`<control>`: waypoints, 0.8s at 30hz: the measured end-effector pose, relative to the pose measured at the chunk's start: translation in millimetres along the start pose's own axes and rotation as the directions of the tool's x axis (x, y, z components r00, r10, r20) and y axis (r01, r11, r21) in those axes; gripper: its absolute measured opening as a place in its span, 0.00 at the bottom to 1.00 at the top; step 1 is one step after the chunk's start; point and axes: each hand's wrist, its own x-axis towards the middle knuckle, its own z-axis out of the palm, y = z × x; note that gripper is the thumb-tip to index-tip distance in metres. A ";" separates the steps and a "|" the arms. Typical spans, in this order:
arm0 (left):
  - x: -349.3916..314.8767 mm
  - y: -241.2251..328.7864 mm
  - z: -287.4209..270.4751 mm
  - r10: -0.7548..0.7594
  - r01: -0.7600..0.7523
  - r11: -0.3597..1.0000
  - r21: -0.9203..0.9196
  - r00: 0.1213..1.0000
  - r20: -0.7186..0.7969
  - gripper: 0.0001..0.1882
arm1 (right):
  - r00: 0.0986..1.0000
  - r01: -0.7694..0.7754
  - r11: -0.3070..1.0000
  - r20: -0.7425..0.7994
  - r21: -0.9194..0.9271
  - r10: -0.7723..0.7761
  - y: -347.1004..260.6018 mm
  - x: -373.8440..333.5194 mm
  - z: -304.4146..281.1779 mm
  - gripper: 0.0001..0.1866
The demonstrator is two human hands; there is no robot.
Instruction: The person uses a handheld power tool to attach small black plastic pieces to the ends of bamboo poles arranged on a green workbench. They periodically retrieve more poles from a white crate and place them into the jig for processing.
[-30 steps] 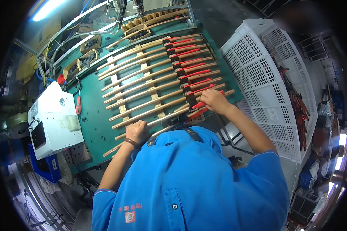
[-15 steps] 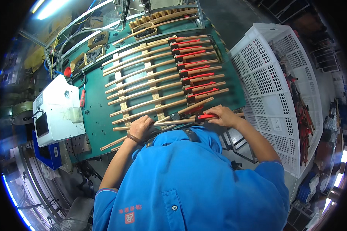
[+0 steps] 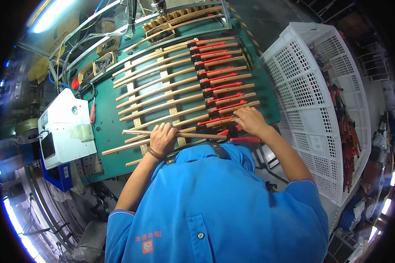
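My left hand [image 3: 163, 138] is wrapped round a slim copper-coloured rod [image 3: 202, 136] near the table's front edge. The rod lies crosswise, with a red fitting [image 3: 245, 139] beyond its right end. My right hand [image 3: 250, 120] has its fingers bent over the right end of another rod [image 3: 227, 122], the nearest in the row. Behind my hands, several similar rods [image 3: 158, 97] lie side by side, each with a black joint and a red strip [image 3: 228, 86] toward the right. They rest across pale wooden bars [image 3: 167, 79].
On the right stands a tall white perforated crate [image 3: 295, 98] holding red and black parts. A white machine [image 3: 66, 129] and a red-handled screwdriver [image 3: 92, 113] are at the left of the green table [image 3: 107, 128]. Small boxes of black parts [image 3: 104, 62] stand at the back.
My right hand has moved from the red fitting up to the row's nearest rod. My left hand has risen slightly, and the rod it holds now sits across the others.
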 end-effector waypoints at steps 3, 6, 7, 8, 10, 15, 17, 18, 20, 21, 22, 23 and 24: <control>-1.6 2.1 5.9 0.004 -0.003 0.999 0.051 1.000 -0.018 0.04 | 0.997 0.013 1.000 0.075 -0.023 -0.011 5.0 0.5 7.3 0.15; -10.7 3.4 21.7 0.011 -0.012 0.996 0.087 1.000 0.016 0.05 | 0.991 0.127 0.991 0.029 0.030 -0.128 4.2 4.5 -0.4 0.14; -14.3 4.4 29.4 0.007 -0.008 0.999 0.040 1.000 0.022 0.05 | 0.985 0.171 0.984 0.007 0.049 -0.172 3.1 4.7 -6.9 0.13; -16.6 4.2 35.3 0.001 -0.001 1.000 -0.002 1.000 0.026 0.06 | 0.980 0.197 0.979 -0.016 0.045 -0.196 0.7 5.3 -14.9 0.13; -16.3 6.1 35.4 -0.039 0.041 0.997 -0.060 0.998 0.040 0.08 | 0.970 0.239 0.970 -0.064 0.032 -0.237 -3.0 3.7 -28.5 0.12; -7.8 6.8 21.9 -0.036 0.038 0.991 -0.131 0.999 0.015 0.08 | 0.975 0.220 0.969 -0.034 0.108 -0.218 23.7 -7.8 -32.8 0.09; -13.5 6.0 13.5 -0.063 0.078 0.980 -0.184 0.994 0.086 0.10 | 0.959 0.281 0.959 0.024 0.039 -0.282 27.2 -1.5 -23.9 0.08; -23.0 4.1 14.6 -0.101 0.129 0.975 -0.179 0.982 0.159 0.10 | 0.961 0.275 0.961 0.020 0.026 -0.276 30.3 0.6 -21.0 0.08; -34.0 2.3 5.7 -0.099 0.144 0.978 -0.153 0.957 0.272 0.13 | 0.963 0.268 0.963 0.014 0.008 -0.268 33.4 5.1 -13.4 0.08; -39.5 1.4 -0.3 -0.104 0.160 0.973 -0.167 0.948 0.301 0.15 | 0.963 0.269 0.963 0.014 -0.009 -0.269 36.7 4.8 -12.0 0.10; -44.6 1.8 -3.9 -0.142 0.200 0.967 -0.158 0.937 0.320 0.15 | 0.959 0.284 0.959 0.003 -0.013 -0.284 34.4 4.7 -14.8 0.10; -49.7 1.8 -7.0 -0.180 0.241 0.959 -0.148 0.924 0.337 0.15 | 0.954 0.298 0.954 -0.009 -0.018 -0.299 32.5 3.2 -18.7 0.11; -54.9 0.9 -9.6 -0.217 0.281 0.950 -0.138 0.909 0.355 0.15 | 0.949 0.313 0.949 -0.020 -0.024 -0.313 30.1 1.9 -22.9 0.11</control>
